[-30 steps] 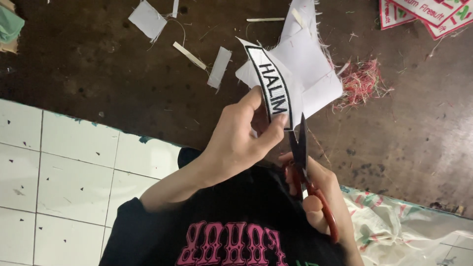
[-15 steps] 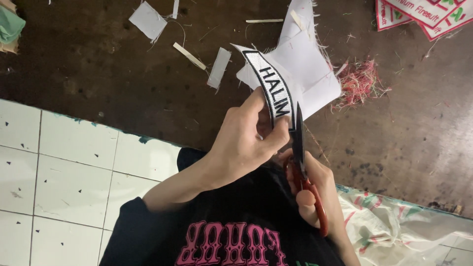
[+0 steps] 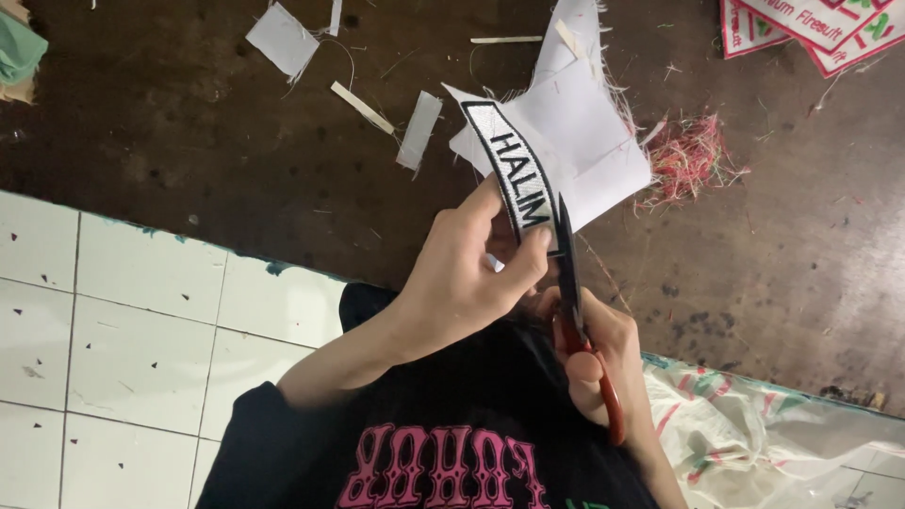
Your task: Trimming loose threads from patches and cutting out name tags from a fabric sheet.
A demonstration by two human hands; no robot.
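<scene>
Head view: a white fabric piece (image 3: 575, 141) bearing a curved white patch with black lettering (image 3: 514, 179) is held up above a dark brown floor (image 3: 189, 151) by the left hand (image 3: 471, 273), its thumb and fingers pinched shut on the patch's lower end. Red-handled scissors (image 3: 575, 311) are gripped in the right hand (image 3: 603, 368), fingers closed through the handles, the dark blades pointed upward and set against the fabric just beside the patch's right edge. Whether the blades are parted cannot be told. Both hands are raised over the lap of a black shirt with pink lettering (image 3: 443, 462).

White fabric scraps (image 3: 283, 38) and narrow offcuts (image 3: 419, 127) are scattered on the floor toward its upper left, well apart from the hands. A tangle of red and pink threads (image 3: 693, 155) is seen on the floor just right of the held fabric. Red and white printed patches (image 3: 811, 28) are stacked at the upper right corner. White tiles (image 3: 113, 330) are laid along the floor's lower left edge, and a crumpled printed plastic bag (image 3: 754, 434) is seen at the lower right.
</scene>
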